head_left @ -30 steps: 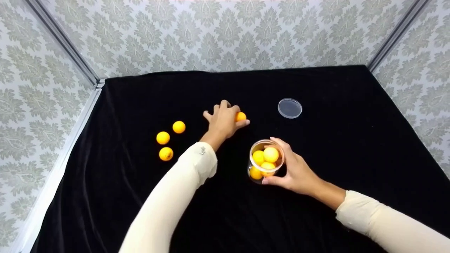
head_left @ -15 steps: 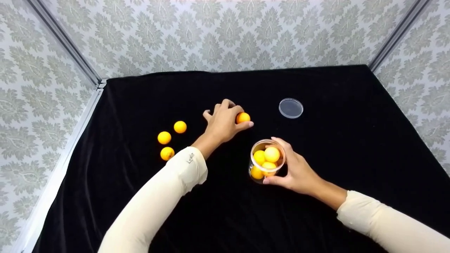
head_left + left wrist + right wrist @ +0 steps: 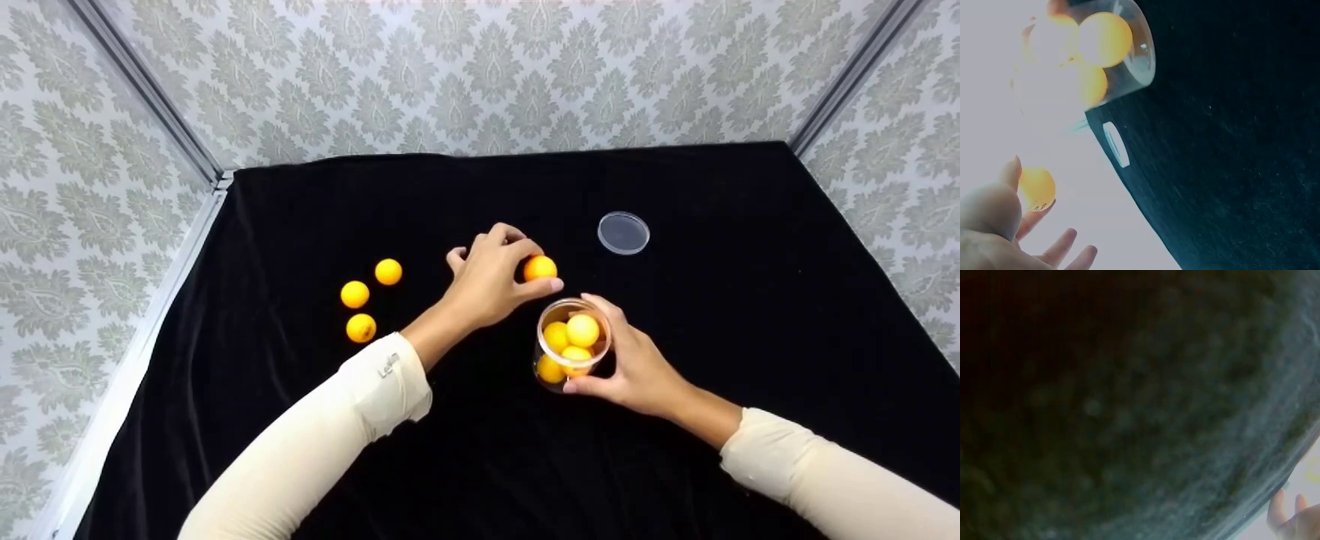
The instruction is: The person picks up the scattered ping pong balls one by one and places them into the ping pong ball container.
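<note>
Between thumb and fingers, my left hand (image 3: pixel 487 281) pinches an orange ping-pong ball (image 3: pixel 541 268), just beyond the jar's rim. The left wrist view shows that ball (image 3: pixel 1037 188) with dark print on it, the other fingers spread apart. My right hand (image 3: pixel 641 367) grips the side of a clear plastic jar (image 3: pixel 551 309), thumb in front and fingers behind. Several orange balls (image 3: pixel 582 330) lie inside the jar, whose mouth is uncovered. In the right wrist view, dark cloth fills most of the picture, with a few blurred fingertips (image 3: pixel 1278 509) at the lower right corner.
Three loose orange balls, one of them a ball with a dark mark (image 3: pixel 361 328), lie on the black cloth (image 3: pixel 300 217) to the left. A round clear lid (image 3: pixel 624 232) lies flat behind the jar. Patterned walls (image 3: pixel 487 75) stand around the table.
My left hand has lifted the ball and carried it right and nearer, toward the jar. My right hand and the jar have stayed put.
</note>
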